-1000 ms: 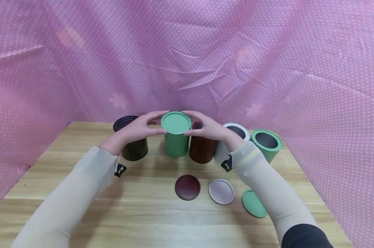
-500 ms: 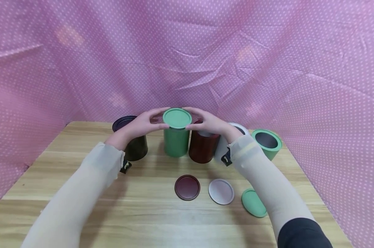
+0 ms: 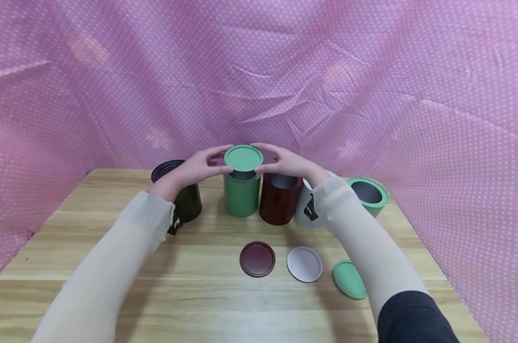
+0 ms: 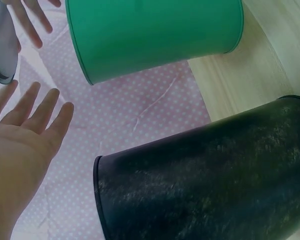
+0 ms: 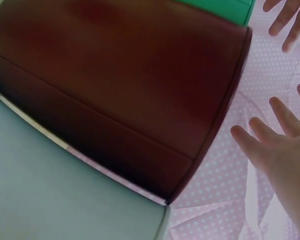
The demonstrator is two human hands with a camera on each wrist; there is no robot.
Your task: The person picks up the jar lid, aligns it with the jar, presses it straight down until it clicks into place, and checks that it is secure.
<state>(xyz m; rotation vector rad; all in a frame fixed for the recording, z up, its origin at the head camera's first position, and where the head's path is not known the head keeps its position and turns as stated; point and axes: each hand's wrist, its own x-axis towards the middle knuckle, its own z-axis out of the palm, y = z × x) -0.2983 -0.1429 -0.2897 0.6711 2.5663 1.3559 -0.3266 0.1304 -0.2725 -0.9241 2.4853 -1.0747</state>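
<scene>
Nearest on the wooden surface [image 3: 113,267]: round dark red lid [image 3: 257,259], round white lid [image 3: 304,264] and round green lid [image 3: 349,279], lying flat in a row, apart from one another. Behind these, a row of upright metal tins: black cylindrical tin [image 3: 186,197], green cylindrical tin [image 3: 241,193], dark red cylindrical tin [image 3: 280,200], white cylindrical tin [image 3: 307,214], second green tin [image 3: 367,195] tilted at the far right. Insides grey where visible; contents not discernible. Raised just above the open green cylindrical tin: flat round green lid [image 3: 243,158], pinched at its edges between left hand [image 3: 196,167] and right hand [image 3: 284,163], fingers spread. Beyond, pink dotted cloth [image 3: 259,71].
</scene>
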